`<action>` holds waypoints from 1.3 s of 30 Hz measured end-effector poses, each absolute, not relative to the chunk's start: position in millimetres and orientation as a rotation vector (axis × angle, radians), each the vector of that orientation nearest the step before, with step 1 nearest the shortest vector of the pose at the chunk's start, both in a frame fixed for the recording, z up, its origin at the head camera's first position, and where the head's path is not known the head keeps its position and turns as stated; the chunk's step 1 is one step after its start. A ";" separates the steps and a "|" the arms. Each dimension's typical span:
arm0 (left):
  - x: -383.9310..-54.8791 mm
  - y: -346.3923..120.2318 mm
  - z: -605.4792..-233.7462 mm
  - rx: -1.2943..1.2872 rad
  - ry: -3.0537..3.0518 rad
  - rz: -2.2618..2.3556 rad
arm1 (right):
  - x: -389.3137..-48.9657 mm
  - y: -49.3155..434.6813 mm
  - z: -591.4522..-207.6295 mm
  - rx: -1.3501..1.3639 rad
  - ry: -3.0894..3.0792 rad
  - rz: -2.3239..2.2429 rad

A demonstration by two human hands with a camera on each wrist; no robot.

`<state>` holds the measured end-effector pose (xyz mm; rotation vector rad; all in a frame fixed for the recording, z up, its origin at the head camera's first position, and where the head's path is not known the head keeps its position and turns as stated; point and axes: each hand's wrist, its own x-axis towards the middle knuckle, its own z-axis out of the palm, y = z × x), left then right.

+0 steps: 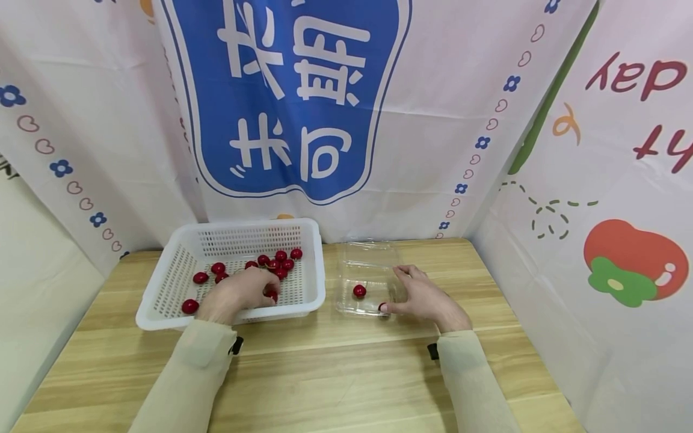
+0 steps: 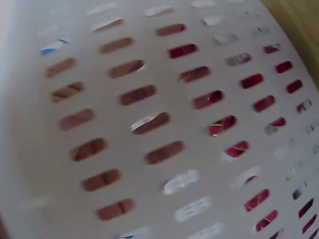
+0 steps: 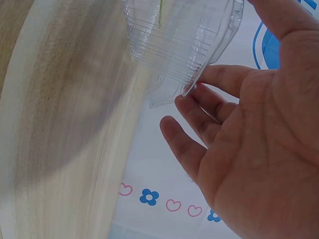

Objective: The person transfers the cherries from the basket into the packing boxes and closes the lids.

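Observation:
My left hand [image 1: 246, 288] reaches down into a white slotted plastic basket [image 1: 319, 270], and its thumb and fingers pinch a dark red cherry [image 1: 272, 296]. Through the basket's slots, the left wrist view shows parts of the fingers and red fruit. Several more cherries [image 1: 281, 255] lie on the basket floor, most toward its right side. To the right, my right hand [image 1: 425, 299] holds a clear plastic clamshell box [image 1: 349, 307] by its right side, fingertips [image 3: 187, 102] at the rim. One cherry [image 1: 360, 291] sits inside the box; another [image 1: 382, 307] shows beside the right thumb.
Basket and box stand side by side on a wood-grain table [image 1: 325, 385], near its back edge. A printed white cloth [image 1: 422, 120] with a blue sign hangs right behind them. More cloth walls [image 1: 612, 337] close in the right and left sides.

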<state>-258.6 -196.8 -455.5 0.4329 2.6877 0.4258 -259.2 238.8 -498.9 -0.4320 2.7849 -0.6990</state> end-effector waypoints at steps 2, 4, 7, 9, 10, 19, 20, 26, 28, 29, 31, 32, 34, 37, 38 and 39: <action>-257.2 -195.4 -454.1 0.476 2.711 0.445 | -259.1 238.9 -498.5 -0.428 2.785 -0.697; -256.1 -193.6 -452.4 0.534 2.737 0.458 | -258.8 238.8 -498.2 -0.427 2.783 -0.697; -253.9 -190.1 -449.1 0.587 2.775 0.486 | -258.7 238.8 -498.5 -0.421 2.780 -0.705; -252.3 -187.7 -447.1 0.602 2.795 0.496 | -258.5 238.9 -498.5 -0.421 2.779 -0.708; -251.4 -186.5 -446.2 0.601 2.803 0.501 | -258.5 238.9 -498.7 -0.421 2.779 -0.707; -244.6 -171.7 -444.7 0.651 2.911 0.521 | -258.4 238.7 -498.6 -0.418 2.778 -0.706; -243.9 -169.7 -444.7 0.670 2.927 0.528 | -258.3 238.8 -498.5 -0.418 2.777 -0.707; -241.9 -158.6 -443.0 0.731 2.995 0.580 | -258.3 239.2 -498.1 -0.417 2.779 -0.704; -240.9 -155.1 -442.7 0.729 3.017 0.591 | -258.5 239.0 -498.2 -0.414 2.779 -0.705; -240.5 -153.1 -443.1 0.730 3.030 0.598 | -258.6 239.0 -498.3 -0.413 2.780 -0.703; -239.0 -148.8 -443.3 0.731 3.055 0.612 | -258.8 238.8 -498.5 -0.413 2.782 -0.700; -238.2 -146.4 -443.6 0.734 3.069 0.616 | -258.9 238.7 -498.8 -0.412 2.781 -0.702; -236.9 -141.2 -444.4 0.739 3.095 0.624 | -259.2 238.7 -499.2 -0.416 2.786 -0.701; -234.8 -132.5 -444.6 0.755 3.119 0.628 | -259.6 238.7 -500.1 -0.423 2.790 -0.707; -234.4 -129.8 -444.8 0.759 3.122 0.630 | -259.7 238.8 -500.6 -0.425 2.790 -0.711; -234.0 -127.3 -444.8 0.770 3.127 0.630 | -260.0 238.9 -500.9 -0.426 2.790 -0.714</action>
